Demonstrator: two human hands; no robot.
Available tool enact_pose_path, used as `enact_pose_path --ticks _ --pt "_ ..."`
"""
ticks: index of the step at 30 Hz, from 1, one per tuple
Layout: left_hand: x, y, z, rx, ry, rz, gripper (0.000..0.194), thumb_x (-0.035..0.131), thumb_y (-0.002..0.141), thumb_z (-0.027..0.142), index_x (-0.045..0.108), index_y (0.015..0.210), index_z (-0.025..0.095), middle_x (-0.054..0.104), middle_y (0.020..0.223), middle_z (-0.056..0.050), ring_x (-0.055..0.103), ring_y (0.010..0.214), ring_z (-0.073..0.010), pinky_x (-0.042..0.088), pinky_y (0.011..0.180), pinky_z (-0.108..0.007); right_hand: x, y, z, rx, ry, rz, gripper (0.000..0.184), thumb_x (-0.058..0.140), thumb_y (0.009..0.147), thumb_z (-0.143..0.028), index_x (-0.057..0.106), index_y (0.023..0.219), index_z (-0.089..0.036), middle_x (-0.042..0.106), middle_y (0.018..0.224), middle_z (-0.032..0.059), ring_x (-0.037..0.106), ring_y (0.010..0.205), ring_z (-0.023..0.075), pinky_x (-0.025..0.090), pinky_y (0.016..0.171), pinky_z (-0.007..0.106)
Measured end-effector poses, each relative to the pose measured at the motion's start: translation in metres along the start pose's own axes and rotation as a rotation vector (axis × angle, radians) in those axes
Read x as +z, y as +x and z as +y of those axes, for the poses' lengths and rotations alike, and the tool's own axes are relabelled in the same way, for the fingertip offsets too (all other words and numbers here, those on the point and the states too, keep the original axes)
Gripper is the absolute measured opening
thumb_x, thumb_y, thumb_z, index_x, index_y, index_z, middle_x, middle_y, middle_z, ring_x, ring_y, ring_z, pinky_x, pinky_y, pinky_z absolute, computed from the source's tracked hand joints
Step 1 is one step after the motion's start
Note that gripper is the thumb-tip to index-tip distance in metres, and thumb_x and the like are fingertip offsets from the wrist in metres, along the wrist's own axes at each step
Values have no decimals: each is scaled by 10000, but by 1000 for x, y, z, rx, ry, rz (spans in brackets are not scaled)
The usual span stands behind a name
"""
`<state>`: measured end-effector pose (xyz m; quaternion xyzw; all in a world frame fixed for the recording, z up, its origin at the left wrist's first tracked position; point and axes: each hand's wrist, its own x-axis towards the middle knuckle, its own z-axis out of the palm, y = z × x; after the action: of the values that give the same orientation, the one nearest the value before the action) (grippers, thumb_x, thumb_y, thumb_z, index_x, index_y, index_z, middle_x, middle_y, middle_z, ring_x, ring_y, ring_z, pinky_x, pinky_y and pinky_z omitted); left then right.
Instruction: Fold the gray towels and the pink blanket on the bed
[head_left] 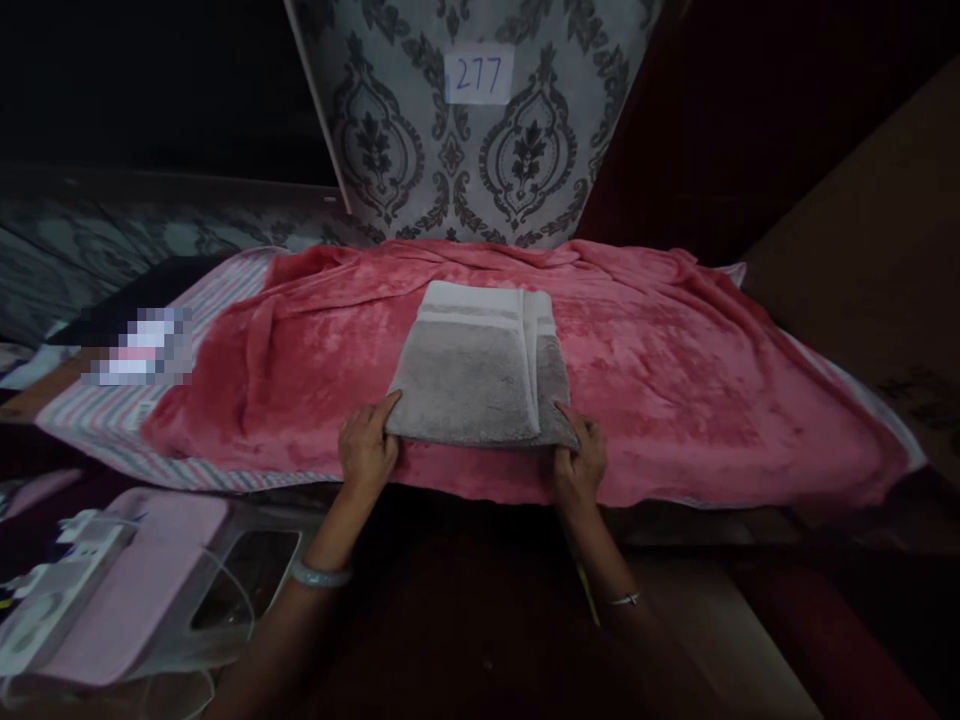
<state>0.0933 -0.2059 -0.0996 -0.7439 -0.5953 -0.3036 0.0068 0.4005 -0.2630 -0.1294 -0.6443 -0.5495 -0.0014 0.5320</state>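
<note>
1. Grey plush towel [465,375], folded into a rough rectangle w/ white bands at far end, is gripped at both near corners.
2. Left hand [367,445]: fingers pinched closed on the near-left corner, one fingertip showing on top.
3. Right hand [583,455]: similar pinch on near-right corner, fingers curled in; what's underneath is hidden.
4. Towel lies mid-blanket, btwn the hands; a folded edge runs front to back nr its right side.
5. Wrists: pale, thick round bangle [321,576] on left, thin silvery band [625,599] on right.
6. Under towel: pinkish-red plush blanket [660,390], spread wide, wrinkled along far side. Striped pink, grey & white cloth [97,410] shows from beneath at left.
7. Lower left: flat pink plastic lid [165,550] w/ rounded corners; white power strip [56,600] by its left edge.
8. Behind: grey-and-white patterned wall covering [450,190] w/ white paper label [480,74], handwritten "277"; large black flat screen [150,90] upper left.
9. Far right: brown flat panel [877,240], v. dim.
</note>
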Motion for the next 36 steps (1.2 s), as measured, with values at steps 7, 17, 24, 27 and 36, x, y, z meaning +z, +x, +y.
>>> enact_pose_path --ticks 7,17,24,27,36 --pt "1 1 -1 2 0 7 607 461 758 156 621 1343 187 701 984 -115 623 948 -312 484 858 -454 2 1 -2 0 -16 -17 603 414 695 -182 620 1260 -226 658 1075 75 578 1022 263 474 939 454" --pt "2 2 -2 -3 -31 15 592 470 763 159 631 1331 200 722 1045 -115 643 999 -314 498 881 -454 8 1 12 -37 -80 -10 620 412 668 -114 615 1244 -217 676 1154 89 594 1097 261 456 1011 469" --pt "4 2 -7 13 -17 52 610 494 723 167 646 1313 207 731 1001 -96 660 944 -298 513 864 -440 1 -3 14 -115 -72 -46 728 456 653 -170 503 1378 -212 621 1281 98 560 1190 280 449 1046 515" --pt "3 3 -7 37 -34 37 609 490 731 182 640 1321 203 731 1022 -99 659 967 -305 516 882 -450 -1 -4 14 -107 -86 -69 724 436 661 -145 507 1378 -217 628 1263 91 560 1185 271 446 1050 506" --pt "3 2 -6 38 -13 61 629 463 718 121 665 1304 224 679 891 -81 616 865 -273 499 806 -400 7 -5 12 -102 -68 -3 751 409 642 -112 536 1374 -223 621 1186 93 529 1139 288 425 1025 521"
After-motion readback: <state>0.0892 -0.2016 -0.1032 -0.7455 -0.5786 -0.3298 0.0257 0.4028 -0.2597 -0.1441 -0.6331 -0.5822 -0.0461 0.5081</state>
